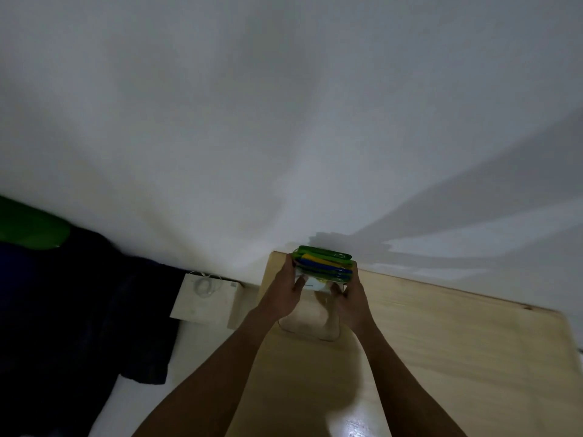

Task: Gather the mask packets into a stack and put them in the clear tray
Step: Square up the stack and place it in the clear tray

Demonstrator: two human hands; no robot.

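Resting between both hands at the far edge of the tabletop (441, 342), the stack of mask packets (323, 266) shows green, blue and yellow edges and a white face below (any print on it is too blurred to read). The left hand (284, 291) presses its grip against the stack's left side, thumb on the white face; the right hand (351, 298) clamps the right side likewise. Both forearms reach forward, nearly parallel. The clear tray (310, 329) sits just below the hands. A white box (205, 299) with a coiled cable lies left of the tabletop.
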